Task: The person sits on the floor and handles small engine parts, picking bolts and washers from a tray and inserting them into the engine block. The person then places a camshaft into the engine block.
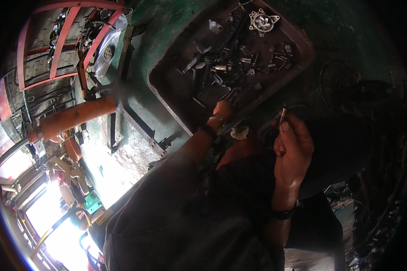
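My right hand (294, 147) is raised outside the tray, thumb and fingers pinched on a small bolt (282, 115) with a brassy sheen, held upright. My left hand (222, 109) reaches over the near side of a dark, shallow plastic tray (171, 109). Its fingertips are at a few slim metal pieces (229, 95) lying there; the dim light hides whether they grip any. Loose bolts (280, 58) and other small metal parts are scattered over the tray's bottom. Among them lies a short shiny cylinder (221, 68). A silvery round cover (262, 22) sits at the tray's far end.
A crumpled pale rag or paper (239, 132) is beside my left wrist. Left of the tray stand dark metal stand legs (138, 118) and an orange cylinder (79, 115). A red metal rack (59, 45) is farther left. Dark machine parts (348, 86) are on the right.
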